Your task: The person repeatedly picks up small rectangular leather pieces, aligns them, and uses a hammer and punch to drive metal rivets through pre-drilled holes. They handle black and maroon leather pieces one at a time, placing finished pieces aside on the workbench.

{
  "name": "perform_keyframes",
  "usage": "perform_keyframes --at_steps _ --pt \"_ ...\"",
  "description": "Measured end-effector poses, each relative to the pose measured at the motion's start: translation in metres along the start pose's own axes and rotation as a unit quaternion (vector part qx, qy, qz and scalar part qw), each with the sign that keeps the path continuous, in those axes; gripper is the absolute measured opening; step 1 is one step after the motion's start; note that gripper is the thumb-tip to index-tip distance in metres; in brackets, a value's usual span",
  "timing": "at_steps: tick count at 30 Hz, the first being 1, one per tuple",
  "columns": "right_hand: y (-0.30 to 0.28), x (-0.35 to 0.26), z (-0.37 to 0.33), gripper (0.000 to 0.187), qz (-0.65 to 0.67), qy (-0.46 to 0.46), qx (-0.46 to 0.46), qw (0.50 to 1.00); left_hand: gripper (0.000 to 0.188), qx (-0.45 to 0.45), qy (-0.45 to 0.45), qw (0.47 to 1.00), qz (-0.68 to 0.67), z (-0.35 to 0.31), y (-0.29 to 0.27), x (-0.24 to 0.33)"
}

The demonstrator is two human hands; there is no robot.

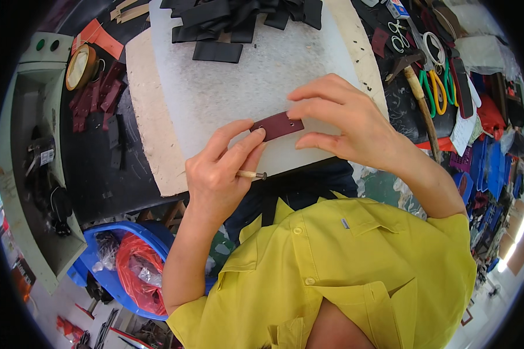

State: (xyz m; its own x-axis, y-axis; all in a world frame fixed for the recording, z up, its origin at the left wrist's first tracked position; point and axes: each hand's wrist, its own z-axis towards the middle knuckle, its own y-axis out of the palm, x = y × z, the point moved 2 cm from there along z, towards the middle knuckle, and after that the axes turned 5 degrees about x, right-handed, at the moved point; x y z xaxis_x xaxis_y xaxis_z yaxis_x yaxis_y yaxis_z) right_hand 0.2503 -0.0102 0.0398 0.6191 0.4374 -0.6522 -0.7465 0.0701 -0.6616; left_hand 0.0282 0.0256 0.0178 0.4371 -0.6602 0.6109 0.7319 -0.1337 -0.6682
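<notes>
My left hand (214, 173) pinches a short maroon leather strip (282, 125) by its left end, between thumb and fingers. The strip has small holes or studs near its ends. Tucked under the same hand's fingers is a thin tool (253, 174) with a pale shaft and a dark metal end; its kind is unclear. At the strip's right end, my right hand (355, 119) has its fingers and thumb apart. Its index fingertip is close to the strip's upper edge; whether they touch I cannot tell. Below both hands lies a whitish work board (233, 87).
Black strap pieces (218, 52) are heaped at the board's far end. More maroon strips (102, 93) lie at left near a round tape roll (80, 67). A hammer (422, 104) and scissors (439, 93) lie at right. A blue tub (105, 279) stands lower left.
</notes>
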Motion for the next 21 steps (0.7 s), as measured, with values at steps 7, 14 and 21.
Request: perform_keyframes --at_steps 7,14,21 --pt "0.007 0.011 -0.007 0.017 0.007 -0.006 0.004 1.000 0.023 -0.002 0.003 1.000 -0.009 -0.001 0.001 -0.001" --pt "0.007 0.008 -0.006 0.015 -0.021 -0.033 0.001 0.999 0.024 0.008 0.000 1.000 -0.017 0.000 0.001 0.000" --pt "0.006 0.009 -0.006 0.015 -0.046 -0.058 -0.005 0.997 0.025 0.184 -0.429 0.752 -0.465 0.007 -0.028 -0.026"
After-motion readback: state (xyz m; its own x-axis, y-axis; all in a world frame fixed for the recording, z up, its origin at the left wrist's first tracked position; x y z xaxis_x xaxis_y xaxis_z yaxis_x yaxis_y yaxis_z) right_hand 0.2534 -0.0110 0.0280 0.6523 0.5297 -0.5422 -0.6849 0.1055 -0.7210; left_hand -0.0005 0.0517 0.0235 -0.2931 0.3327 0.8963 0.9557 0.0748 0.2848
